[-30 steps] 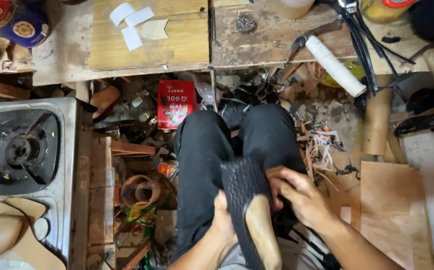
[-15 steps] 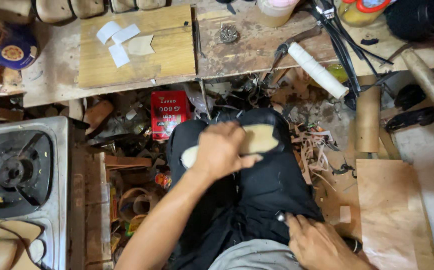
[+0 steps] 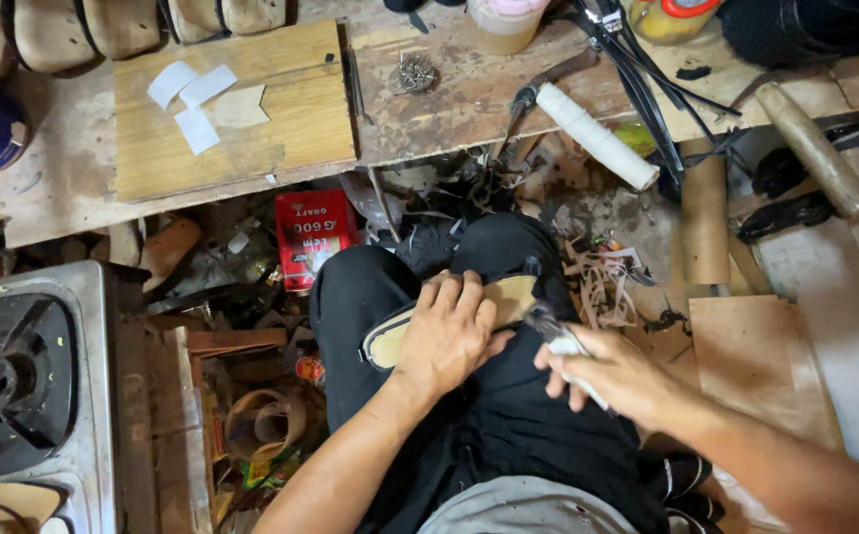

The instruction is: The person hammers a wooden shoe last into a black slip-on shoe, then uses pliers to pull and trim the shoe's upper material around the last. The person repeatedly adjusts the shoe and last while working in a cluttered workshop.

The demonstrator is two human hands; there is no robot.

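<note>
Head view looks straight down on a cluttered workshop floor, with a worn wooden bench (image 3: 449, 109) running across the top of the frame. On it lie a pale board (image 3: 281, 129) with white paper scraps (image 3: 192, 99) at upper left, a small heap of nails (image 3: 414, 72) at top centre, a white-wrapped tool handle (image 3: 592, 133) right of centre and a wooden mallet handle (image 3: 810, 148) at upper right. A gas stove (image 3: 24, 386) fills the lower left corner. Between the stove and the person's black-trousered knees (image 3: 370, 287) sits a red box (image 3: 313, 237) among scraps and leather offcuts, and a plywood sheet (image 3: 756, 366) lies on the floor at right. A tan insole (image 3: 508, 297) with a dark edge lies across the knees at centre frame. The left hand (image 3: 446, 336) lies flat on top of it, fingers spread forward, pressing it down so that only its two ends show. The right hand (image 3: 612, 371), just right of the insole and below its right end, is closed in a fist around a small knife (image 3: 553, 331), whose dark tip points toward the insole's right end; whether the tip touches it cannot be told.
</note>
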